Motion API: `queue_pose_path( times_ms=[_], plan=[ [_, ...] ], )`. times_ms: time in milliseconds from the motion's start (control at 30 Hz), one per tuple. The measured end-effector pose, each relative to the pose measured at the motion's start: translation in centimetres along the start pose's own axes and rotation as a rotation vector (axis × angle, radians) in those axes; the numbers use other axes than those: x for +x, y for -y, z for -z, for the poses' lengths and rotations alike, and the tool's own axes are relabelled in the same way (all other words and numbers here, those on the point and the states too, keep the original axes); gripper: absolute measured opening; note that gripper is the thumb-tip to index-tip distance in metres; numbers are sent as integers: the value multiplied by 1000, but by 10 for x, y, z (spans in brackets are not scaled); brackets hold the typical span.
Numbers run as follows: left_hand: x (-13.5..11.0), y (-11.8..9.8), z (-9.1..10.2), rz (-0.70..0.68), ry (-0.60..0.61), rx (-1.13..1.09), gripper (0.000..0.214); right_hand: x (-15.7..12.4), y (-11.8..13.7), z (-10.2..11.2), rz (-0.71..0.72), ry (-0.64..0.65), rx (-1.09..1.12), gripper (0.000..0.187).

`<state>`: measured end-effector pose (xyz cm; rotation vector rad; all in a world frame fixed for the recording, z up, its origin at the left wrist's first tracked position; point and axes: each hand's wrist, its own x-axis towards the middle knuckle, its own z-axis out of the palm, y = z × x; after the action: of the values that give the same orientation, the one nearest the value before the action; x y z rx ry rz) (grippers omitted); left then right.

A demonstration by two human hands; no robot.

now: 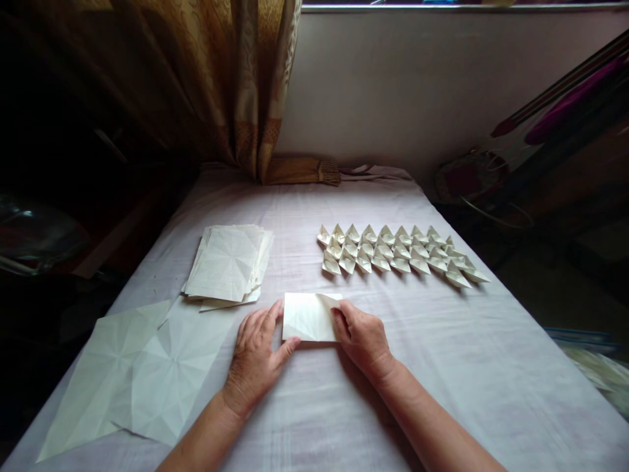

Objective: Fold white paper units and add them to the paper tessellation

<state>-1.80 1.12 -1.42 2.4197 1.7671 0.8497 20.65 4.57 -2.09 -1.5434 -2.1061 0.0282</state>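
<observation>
A folded sheet of white paper [308, 318] lies in front of me, its right edge lifted and curling. My right hand [363, 334] pinches that raised edge between thumb and fingers. Flat along the paper's left side rests my left hand [260, 344], fingers stretched out, with the thumb touching the lower left corner. Beyond them to the right stand several rows of small folded paper boats [381, 249]. A stack of creased paper sheets [223, 262] sits at the back left.
Two loose creased sheets [171, 373] lie at the front left, overlapping. A pale cloth [295, 203] covers the table. A gold curtain [250, 85] hangs at the far edge, before a pale wall [393, 85]. Bags and cords hang at the right.
</observation>
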Motion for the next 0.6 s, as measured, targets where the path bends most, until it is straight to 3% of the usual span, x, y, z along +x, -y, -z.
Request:
queue_pose_path(
  times_ms=[267,600],
  plan=[
    [-4,-14,6,94,85,-202,41,-6,1,6,-22,68,17,30],
    [-8,-24,14,36,217,-99,25,-11,4,10,8,75,-35,30]
  ],
)
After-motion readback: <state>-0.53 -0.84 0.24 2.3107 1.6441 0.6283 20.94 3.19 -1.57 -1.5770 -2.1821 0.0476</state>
